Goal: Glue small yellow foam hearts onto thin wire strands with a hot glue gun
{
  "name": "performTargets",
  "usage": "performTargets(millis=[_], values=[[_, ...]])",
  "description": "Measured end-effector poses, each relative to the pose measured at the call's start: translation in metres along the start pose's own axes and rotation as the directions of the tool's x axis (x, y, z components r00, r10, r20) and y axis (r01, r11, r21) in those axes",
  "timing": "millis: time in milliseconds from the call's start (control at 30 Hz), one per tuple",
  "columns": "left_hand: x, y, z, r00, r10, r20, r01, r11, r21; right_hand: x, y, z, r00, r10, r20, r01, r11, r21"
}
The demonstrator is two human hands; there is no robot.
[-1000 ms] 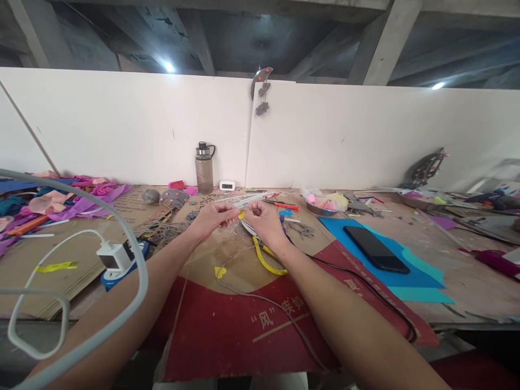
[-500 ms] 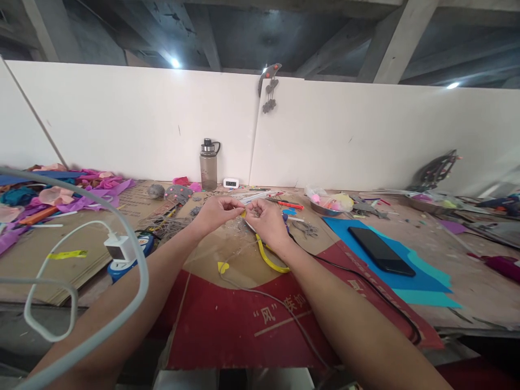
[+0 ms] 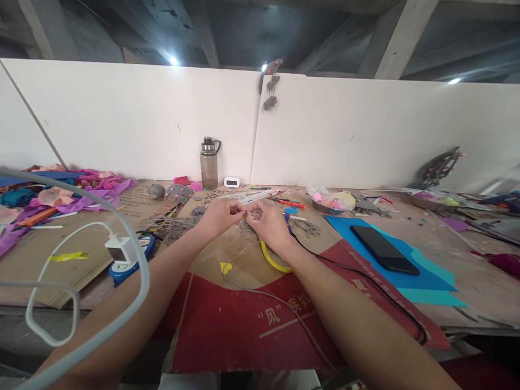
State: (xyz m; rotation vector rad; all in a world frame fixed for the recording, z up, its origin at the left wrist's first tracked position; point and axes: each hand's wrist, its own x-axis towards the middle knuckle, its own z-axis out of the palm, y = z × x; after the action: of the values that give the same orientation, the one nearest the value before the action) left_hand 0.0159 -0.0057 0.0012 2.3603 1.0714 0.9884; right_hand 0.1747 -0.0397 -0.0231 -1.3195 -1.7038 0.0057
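Note:
Close together over the middle of the cardboard point(image 3: 227, 341), my left hand point(image 3: 222, 216) and my right hand point(image 3: 268, 225) meet at the fingertips. Both are closed in a pinch. A tiny yellowish bit shows between them, too small to name. Under my right hand and wrist lies a curved yellow handle point(image 3: 271, 260), its other end hidden. A grey cord point(image 3: 260, 292) runs across the cardboard, beside a small yellow heart-shaped piece point(image 3: 226, 267). To the left of my left hand is a tangle of grey strands point(image 3: 170, 225).
A phone point(image 3: 384, 249) rests on blue sheets point(image 3: 345, 230) at right. A bottle point(image 3: 209, 165) and small white clock point(image 3: 231, 182) stand by the white partition. A white charger point(image 3: 122, 251) with its looping cable point(image 3: 142, 271) is at left. A black cord point(image 3: 365, 268) crosses the cardboard.
My hands stay together with the fingertips still pinched, and the fingers have shifted slightly. The yellow bit between them shows less than before. The view has moved a little.

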Motion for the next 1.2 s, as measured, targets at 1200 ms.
performTargets(millis=[1200], values=[[0.002, -0.004, 0.004, 0.954, -0.229, 0.193, 0.276, 0.922, -0.270, 0.002, 0.004, 0.000, 0.997, 0.048, 0.054, -0.046, 0.999, -0.027]])
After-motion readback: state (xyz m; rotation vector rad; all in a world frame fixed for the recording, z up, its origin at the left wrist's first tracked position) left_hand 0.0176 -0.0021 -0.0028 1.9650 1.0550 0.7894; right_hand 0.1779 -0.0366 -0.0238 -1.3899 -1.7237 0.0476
